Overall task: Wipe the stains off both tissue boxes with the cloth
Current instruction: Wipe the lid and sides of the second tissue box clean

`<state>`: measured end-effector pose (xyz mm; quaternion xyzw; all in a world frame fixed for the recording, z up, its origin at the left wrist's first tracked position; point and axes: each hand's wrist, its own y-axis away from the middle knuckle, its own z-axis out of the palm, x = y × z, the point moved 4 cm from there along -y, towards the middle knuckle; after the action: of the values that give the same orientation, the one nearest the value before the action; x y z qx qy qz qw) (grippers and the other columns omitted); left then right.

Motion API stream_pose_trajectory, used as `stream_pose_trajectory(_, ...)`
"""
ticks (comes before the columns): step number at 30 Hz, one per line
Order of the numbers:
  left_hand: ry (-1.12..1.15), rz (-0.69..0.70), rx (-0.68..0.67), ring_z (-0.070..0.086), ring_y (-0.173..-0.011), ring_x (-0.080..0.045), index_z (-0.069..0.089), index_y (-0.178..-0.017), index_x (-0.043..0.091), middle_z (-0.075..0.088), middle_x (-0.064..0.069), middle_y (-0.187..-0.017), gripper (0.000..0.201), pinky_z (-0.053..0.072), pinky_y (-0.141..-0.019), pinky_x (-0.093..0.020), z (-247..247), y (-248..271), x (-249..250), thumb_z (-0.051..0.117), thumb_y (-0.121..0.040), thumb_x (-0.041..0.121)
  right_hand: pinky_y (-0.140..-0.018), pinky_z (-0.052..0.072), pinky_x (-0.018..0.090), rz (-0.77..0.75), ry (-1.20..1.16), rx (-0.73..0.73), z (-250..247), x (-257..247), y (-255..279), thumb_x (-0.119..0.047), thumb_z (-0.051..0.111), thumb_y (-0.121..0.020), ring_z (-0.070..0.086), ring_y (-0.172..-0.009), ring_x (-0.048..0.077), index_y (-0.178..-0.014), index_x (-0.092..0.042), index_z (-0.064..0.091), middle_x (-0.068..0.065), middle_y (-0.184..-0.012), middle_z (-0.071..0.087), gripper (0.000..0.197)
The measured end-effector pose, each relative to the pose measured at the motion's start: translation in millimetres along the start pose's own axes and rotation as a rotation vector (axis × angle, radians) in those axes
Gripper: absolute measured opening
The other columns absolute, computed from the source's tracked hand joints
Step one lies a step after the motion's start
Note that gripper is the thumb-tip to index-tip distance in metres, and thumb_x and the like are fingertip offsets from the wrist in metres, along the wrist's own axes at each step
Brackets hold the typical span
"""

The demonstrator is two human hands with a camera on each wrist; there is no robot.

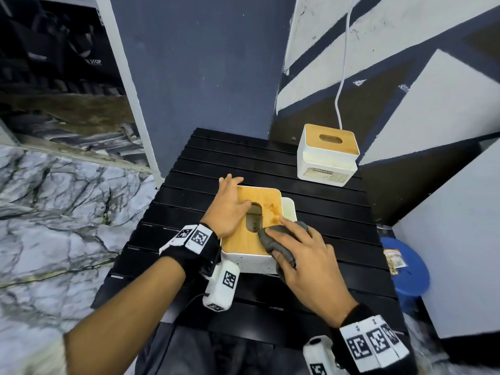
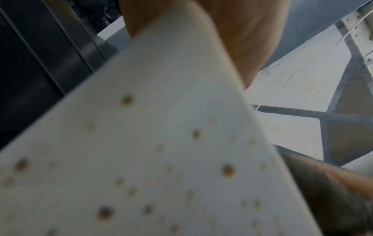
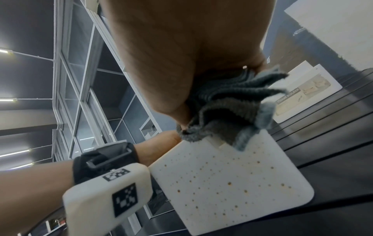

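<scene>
- Head view: the near tissue box (image 1: 251,234) is set mid-table (image 1: 189,163) on black slats. White speckled body, bamboo lid, brown stains beside the slot; judged rigid, light and liable to slide, so best braced on the lid. The far tissue box (image 1: 326,155) stands beyond the near box, well apart.
- The left hand (image 1: 230,207) is laid flat on the near box's lid, fingers straight, nothing grasped.
- The right hand (image 1: 305,263) presses the grey cloth (image 1: 273,239) onto the lid's near right corner, fingers extended over it; the cloth is judged soft and bunchable.
- Left wrist view: blurred speckled wall of the near box (image 2: 161,159); grip not shown.
- Right wrist view: the cloth (image 3: 228,108) is seen bunched under the palm, above the near box's spotted side (image 3: 232,188).
</scene>
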<state>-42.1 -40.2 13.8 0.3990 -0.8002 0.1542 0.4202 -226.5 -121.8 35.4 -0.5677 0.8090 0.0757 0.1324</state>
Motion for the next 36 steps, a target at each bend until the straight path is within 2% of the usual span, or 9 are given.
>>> stream_pose_trajectory(3,0.030,0.014,0.048,0.005,-0.156,-0.018,0.028,-0.154,0.016,0.012,-0.005,-0.168,0.059,0.011,-0.122,-0.031,6.2,4.5,-2.4,0.053,-0.102,0.026,-0.087,0.042,0.043,0.027,0.047,0.087,3.5,-2.8,4.1,-0.052,0.038,-0.094,0.032,-0.131,0.018,-0.132,-0.046,0.043,-0.023,-0.146,0.033,0.039)
stream_pose_trajectory(6,0.031,0.031,0.049,0.020,-0.152,-0.022,0.033,-0.152,0.016,0.026,-0.006,-0.162,0.056,0.020,-0.123,-0.037,4.5,4.7,-4.3,0.054,-0.101,0.025,-0.078,0.044,0.043,0.050,0.113,0.187,6.8,-6.5,-5.5,-0.045,0.048,-0.092,0.043,-0.124,0.024,-0.124,-0.044,0.051,-0.019,-0.135,0.048,0.032)
stream_pose_trajectory(8,0.030,0.039,0.046,0.028,-0.148,-0.023,0.036,-0.150,0.017,0.032,-0.007,-0.158,0.055,0.026,-0.121,-0.040,2.3,4.8,-3.8,0.055,-0.100,0.024,-0.079,0.043,0.045,0.058,0.133,0.215,7.8,-9.2,-21.4,-0.042,0.051,-0.092,0.044,-0.123,0.027,-0.122,-0.043,0.053,-0.017,-0.133,0.051,0.031)
stream_pose_trajectory(10,0.021,0.038,0.043,0.033,-0.144,-0.022,0.036,-0.150,0.017,0.032,-0.005,-0.157,0.055,0.028,-0.117,-0.034,2.2,5.9,-2.8,0.056,-0.099,0.024,-0.082,0.041,0.046,0.075,0.109,0.206,7.3,-10.0,-38.1,-0.040,0.052,-0.093,0.043,-0.125,0.028,-0.124,-0.043,0.054,-0.015,-0.135,0.052,0.032)
stream_pose_trajectory(14,0.010,0.037,0.055,0.031,-0.145,-0.021,0.033,-0.151,0.016,0.030,-0.004,-0.158,0.055,0.025,-0.116,-0.030,3.9,6.6,-0.9,0.054,-0.101,0.024,-0.084,0.040,0.046,0.074,0.087,0.169,5.7,-13.0,-36.1,-0.039,0.051,-0.093,0.039,-0.127,0.026,-0.126,-0.044,0.051,-0.018,-0.139,0.047,0.033)
stream_pose_trajectory(19,-0.007,0.053,0.042,0.032,-0.144,-0.020,0.032,-0.151,0.016,0.028,-0.004,-0.159,0.054,0.024,-0.113,-0.025,6.0,7.7,-1.3,0.052,-0.101,0.025,-0.076,0.043,0.044,0.016,0.212,0.192,3.9,-13.4,-18.2,-0.034,0.058,-0.086,0.047,-0.118,0.025,-0.121,-0.046,0.054,-0.017,-0.130,0.054,0.037)
stream_pose_trajectory(25,0.001,0.048,0.057,0.036,-0.140,-0.019,0.033,-0.152,0.017,0.031,-0.003,-0.157,0.054,0.023,-0.104,-0.020,5.0,8.9,-0.7,0.053,-0.102,0.026,-0.086,0.038,0.046,0.086,0.108,0.145,6.3,-2.7,-46.6,-0.030,0.051,-0.092,0.036,-0.129,0.023,-0.130,-0.047,0.045,-0.019,-0.141,0.043,0.041)
stream_pose_trajectory(31,0.016,0.049,0.063,0.034,-0.141,-0.017,0.032,-0.152,0.018,0.029,-0.002,-0.158,0.055,0.022,-0.105,-0.019,8.3,8.5,-1.4,0.053,-0.102,0.026,-0.082,0.043,0.044,0.064,0.046,0.197,12.5,-8.8,-2.3,-0.037,0.051,-0.093,0.038,-0.130,0.021,-0.130,-0.048,0.043,-0.019,-0.143,0.043,0.039)
stream_pose_trajectory(36,-0.006,0.053,0.041,0.036,-0.140,-0.018,0.032,-0.152,0.020,0.029,-0.001,-0.158,0.055,0.025,-0.104,-0.021,8.9,9.6,-2.4,0.053,-0.102,0.027,-0.089,0.038,0.046,0.118,0.001,0.160,3.0,0.0,-43.4,-0.033,0.046,-0.097,0.034,-0.130,0.019,-0.130,-0.046,0.044,-0.021,-0.143,0.041,0.036)
